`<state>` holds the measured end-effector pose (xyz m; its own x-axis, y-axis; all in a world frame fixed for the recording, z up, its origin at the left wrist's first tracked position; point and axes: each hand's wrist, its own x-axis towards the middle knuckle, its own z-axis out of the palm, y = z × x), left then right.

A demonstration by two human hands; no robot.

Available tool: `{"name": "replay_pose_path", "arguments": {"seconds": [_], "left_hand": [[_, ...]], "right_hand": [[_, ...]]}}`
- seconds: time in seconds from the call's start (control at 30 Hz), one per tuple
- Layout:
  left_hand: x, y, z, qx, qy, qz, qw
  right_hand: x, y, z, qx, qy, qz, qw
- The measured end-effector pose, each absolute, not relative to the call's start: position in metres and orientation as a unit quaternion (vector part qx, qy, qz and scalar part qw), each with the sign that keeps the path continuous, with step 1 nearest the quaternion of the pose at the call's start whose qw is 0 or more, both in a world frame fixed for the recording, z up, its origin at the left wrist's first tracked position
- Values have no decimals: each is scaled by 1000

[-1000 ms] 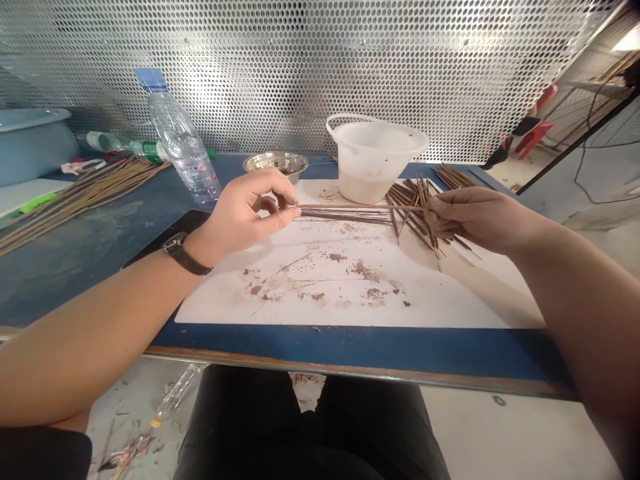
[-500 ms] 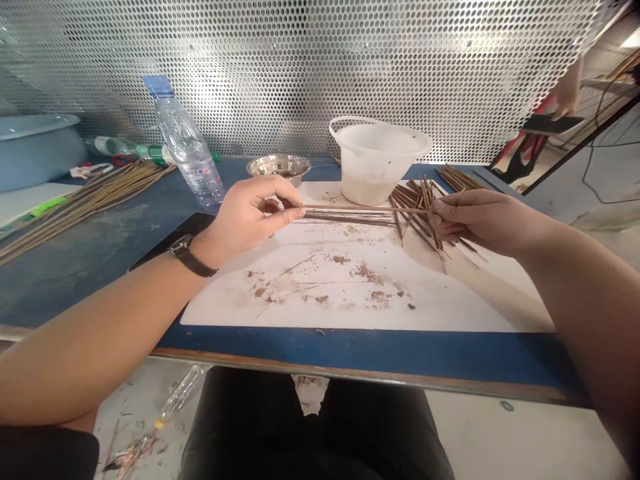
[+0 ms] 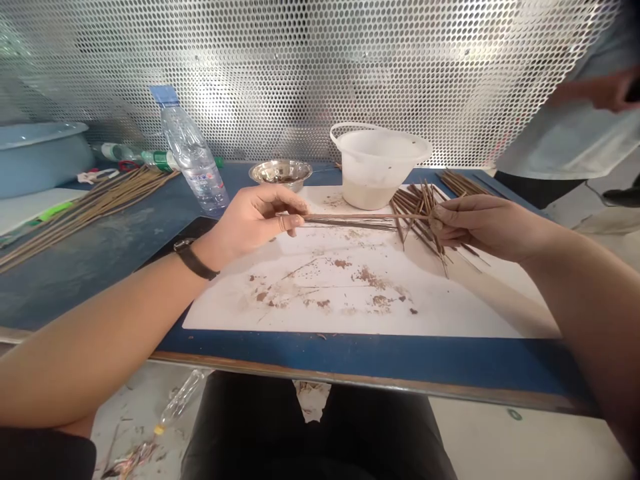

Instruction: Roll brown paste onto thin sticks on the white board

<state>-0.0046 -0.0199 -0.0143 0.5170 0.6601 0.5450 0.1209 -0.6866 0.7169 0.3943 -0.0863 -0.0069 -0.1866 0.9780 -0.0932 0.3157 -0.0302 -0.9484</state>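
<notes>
1. Behind the metal mesh screen (image 3: 280, 80), a co-worker (image 3: 565, 133) has come into view on the right.
2. Your left hand (image 3: 255, 217) is nearly closed, pinching thin brown sticks (image 3: 350, 220) between thumb and fingers.
3. Your right hand (image 3: 480, 223), also nearly closed, pinches the far end of one, above a loose stick pile (image 3: 417, 223) on the white board (image 3: 225, 307).

Head-worn view, facing forward and down
</notes>
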Motion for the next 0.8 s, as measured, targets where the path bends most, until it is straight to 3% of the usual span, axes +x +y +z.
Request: {"name": "replay_pose_path", "arguments": {"seconds": [0.2, 0.5, 0.8], "left_hand": [[-3, -21, -12, 798, 210, 417, 381], [-5, -21, -13, 809, 239, 412, 345], [-3, -18, -16, 796, 229, 446, 341]], "right_hand": [[395, -87, -8, -539, -598, 476, 353], [393, -88, -4, -539, -612, 466, 344], [389, -91, -3, -543, -584, 460, 390]]}}
